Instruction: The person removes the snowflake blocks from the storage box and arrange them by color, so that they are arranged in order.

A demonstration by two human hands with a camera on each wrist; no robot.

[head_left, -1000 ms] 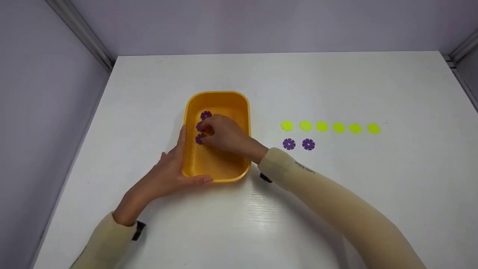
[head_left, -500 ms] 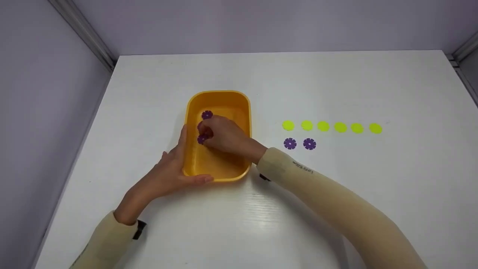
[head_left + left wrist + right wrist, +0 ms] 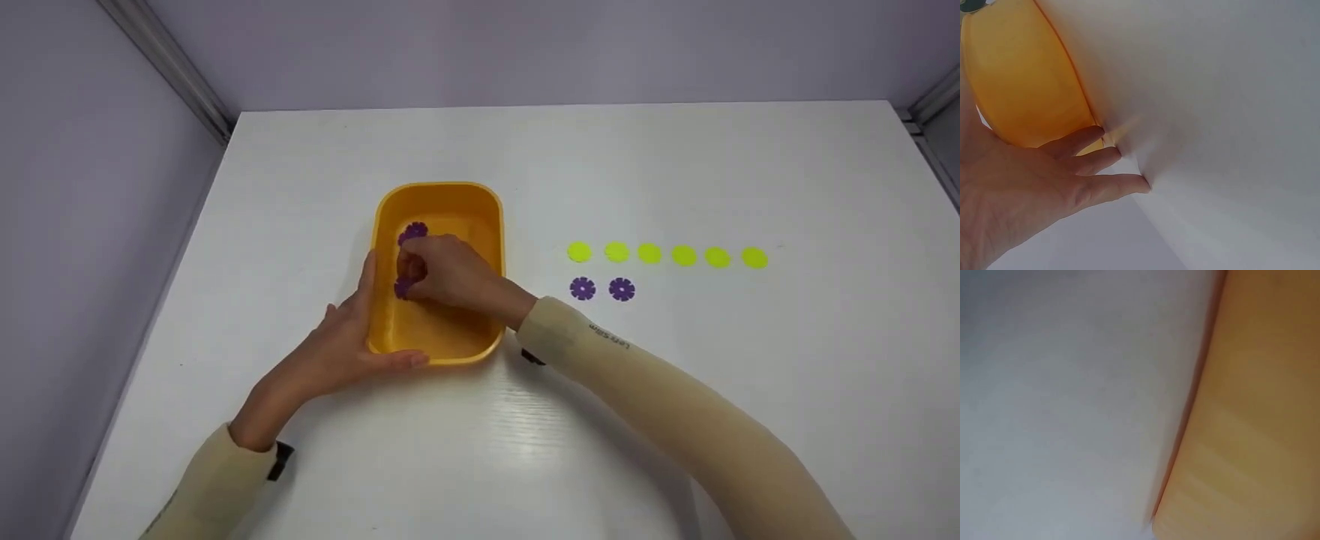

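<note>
Purple disc [image 3: 403,286] pinched by curled right hand [image 3: 442,271] inside yellow tub [image 3: 491,225]; left hand [image 3: 337,352] flat, fingers straight vs tub's side.

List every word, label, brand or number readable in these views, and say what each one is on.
Small dark print on the right sleeve, near the wrist in the head view: too small and blurred to read for sure.
Yellow tub, purple discs, yellow discs, table: no text visible.
Both wrist views: no text.
</note>
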